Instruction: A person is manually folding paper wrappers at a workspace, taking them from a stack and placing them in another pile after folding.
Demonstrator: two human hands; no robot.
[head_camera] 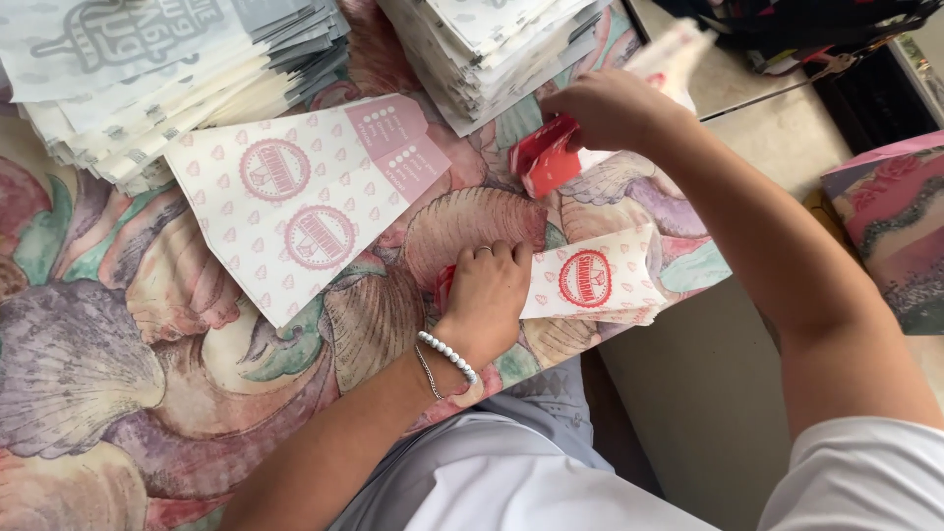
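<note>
the left hand (489, 291) presses flat on a white paper sleeve (590, 280) with pink hearts and a red round stamp, lying near the desk (128, 344) front edge, long axis left-right. the right hand (610, 106) pinches a folded red paper piece (544, 162) beside the stacks (492, 49).

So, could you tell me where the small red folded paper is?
The small red folded paper is right of centre in the head view, pinched in the right hand, below the upper paper stack.
</note>
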